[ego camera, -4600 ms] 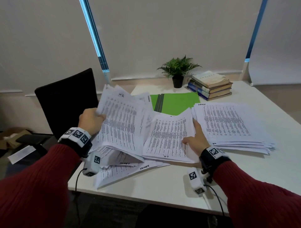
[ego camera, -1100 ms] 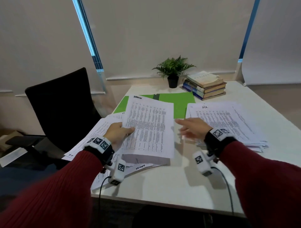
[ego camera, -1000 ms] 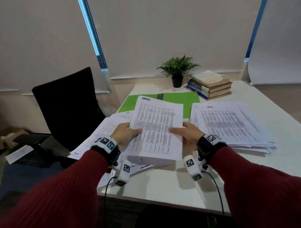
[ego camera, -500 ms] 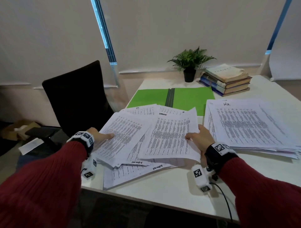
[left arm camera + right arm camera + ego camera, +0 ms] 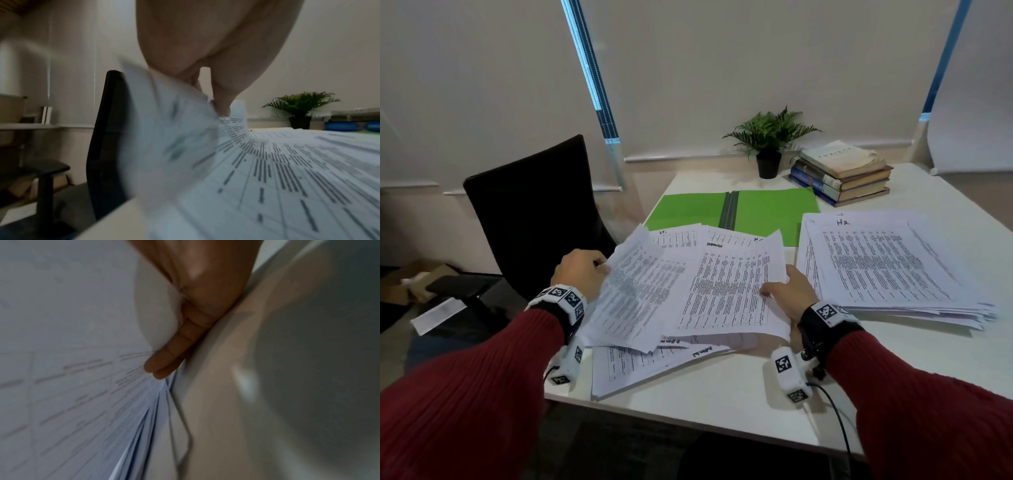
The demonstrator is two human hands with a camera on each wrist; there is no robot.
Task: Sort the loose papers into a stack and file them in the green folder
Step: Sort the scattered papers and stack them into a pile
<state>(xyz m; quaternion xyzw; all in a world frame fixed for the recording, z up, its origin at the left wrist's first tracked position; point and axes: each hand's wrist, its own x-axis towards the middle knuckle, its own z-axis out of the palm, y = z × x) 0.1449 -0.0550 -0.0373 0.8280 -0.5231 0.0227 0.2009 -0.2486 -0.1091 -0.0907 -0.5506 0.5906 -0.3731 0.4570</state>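
Loose printed papers (image 5: 688,291) lie fanned out in the middle of the white table. My left hand (image 5: 601,269) pinches the left edge of some sheets and curls them upward; in the left wrist view its fingers (image 5: 221,100) clamp the bent paper edge (image 5: 174,138). At the pile's right edge, my right hand (image 5: 774,291) grips with the thumb on top, and its fingers (image 5: 164,366) tuck under the sheets (image 5: 72,378). The green folder (image 5: 763,212) lies open and flat behind the pile. A thicker paper stack marked "HR" (image 5: 887,267) sits to the right.
A potted plant (image 5: 768,144) and a pile of books (image 5: 842,174) stand at the back of the table (image 5: 722,404). A black chair (image 5: 534,212) stands off the table's left side. Some sheets overhang the table's front left corner.
My left hand has lifted the left edge of the sheets, which now curl up off the pile. My right hand stays at the pile's right edge.
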